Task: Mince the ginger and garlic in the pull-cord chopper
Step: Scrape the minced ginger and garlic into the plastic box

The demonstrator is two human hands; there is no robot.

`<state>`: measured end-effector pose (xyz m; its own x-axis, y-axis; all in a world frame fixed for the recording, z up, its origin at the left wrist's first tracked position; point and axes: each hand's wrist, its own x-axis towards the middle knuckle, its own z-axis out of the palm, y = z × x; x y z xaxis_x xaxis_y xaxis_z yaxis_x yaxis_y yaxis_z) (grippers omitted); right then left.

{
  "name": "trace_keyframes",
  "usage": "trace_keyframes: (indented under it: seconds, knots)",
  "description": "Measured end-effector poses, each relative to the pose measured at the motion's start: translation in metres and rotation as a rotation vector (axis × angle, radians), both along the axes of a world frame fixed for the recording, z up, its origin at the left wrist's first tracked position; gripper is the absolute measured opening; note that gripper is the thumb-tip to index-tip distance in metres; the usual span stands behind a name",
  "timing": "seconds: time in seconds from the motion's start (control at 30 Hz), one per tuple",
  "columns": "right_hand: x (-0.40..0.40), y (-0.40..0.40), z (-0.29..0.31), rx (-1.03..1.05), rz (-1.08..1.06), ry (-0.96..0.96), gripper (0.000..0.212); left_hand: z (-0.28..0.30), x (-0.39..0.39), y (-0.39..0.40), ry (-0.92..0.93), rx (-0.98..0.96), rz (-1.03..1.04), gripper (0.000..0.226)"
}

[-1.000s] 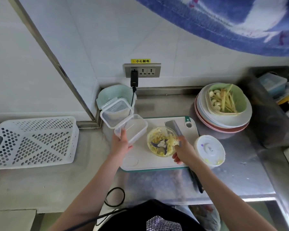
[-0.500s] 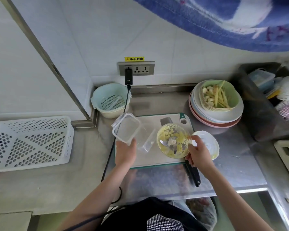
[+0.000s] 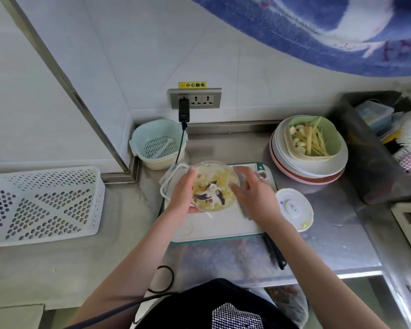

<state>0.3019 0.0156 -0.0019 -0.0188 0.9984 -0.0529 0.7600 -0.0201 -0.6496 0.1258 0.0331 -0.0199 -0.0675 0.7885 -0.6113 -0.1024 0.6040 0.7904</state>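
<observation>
Spanning the lower frame, the steel counter [image 3: 330, 233] carries everything; at its 9 o'clock lies a white perforated basket [image 3: 40, 205], parked well apart from the work. Toward 2 o'clock a stack of plates [image 3: 309, 172] holds a green dish [image 3: 335, 138] of uncut garlic cloves and ginger strips, which I judge is stock waiting for a later batch. At centre sits the white cutting board [image 3: 218, 224], serving as the work base. A mint colander [image 3: 157, 143] stands at 11 o'clock, just behind the board. The chopper lid [image 3: 294, 208] rests off the bowl at 3 o'clock, so the mince looks done and ready to be emptied. Above the board the chopper bowl [image 3: 214, 185] is raised and tilted, its blade and yellow mince showing, apparently to tip into the clear container [image 3: 173, 179] partly hidden behind it at 10 o'clock. The left hand [image 3: 184, 188] grips the bowl's left wall, fingers curled round it. The right hand [image 3: 252, 191] has fingers spread and fairly straight against the bowl's right side; motion blur hides whether it grips or only steadies. A knife [image 3: 274, 252] pokes out at 5 o'clock, its blade mostly covered by the right forearm.
</observation>
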Motion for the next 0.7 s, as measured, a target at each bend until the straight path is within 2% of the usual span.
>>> trace_keyframes:
  seconds: [0.1, 0.17, 0.27, 0.33, 0.43, 0.53, 0.6, 0.63, 0.7]
  knots:
    - [-0.018, 0.009, 0.006, 0.196, 0.231, -0.196, 0.037, 0.004, 0.002, 0.002, -0.045, -0.074, 0.041, 0.049]
    - [-0.025, 0.016, 0.006, 0.173, 0.299, -0.269, 0.029, 0.004, 0.005, 0.002, -0.052, -0.084, 0.042, 0.052]
    - [-0.026, 0.023, 0.003, 0.099, 0.338, -0.289, 0.024, 0.003, 0.007, 0.006, -0.041, -0.077, 0.037, 0.053]
    - [-0.026, 0.025, 0.003, 0.137, 0.348, -0.212, 0.018, 0.001, 0.006, 0.009, -0.012, -0.054, 0.016, 0.053]
    - [-0.02, 0.031, 0.01, 0.164, 0.136, 0.167, 0.012, -0.002, 0.004, 0.013, 0.027, -0.004, -0.012, 0.052]
    - [-0.008, 0.041, 0.014, 0.011, -0.122, 0.516, 0.009, -0.004, 0.003, 0.016, 0.004, -0.012, 0.016, 0.045]
    - [0.009, 0.048, 0.013, -0.015, -0.339, 0.728, 0.008, -0.004, 0.003, 0.017, -0.008, -0.031, 0.027, 0.045]
    - [0.02, 0.052, 0.012, 0.012, -0.421, 0.751, 0.008, -0.003, 0.002, 0.017, -0.03, -0.053, 0.05, 0.045]
    - [0.043, 0.06, 0.006, 0.052, -0.478, 0.568, 0.009, -0.004, -0.003, 0.017, -0.131, -0.125, 0.118, 0.044]
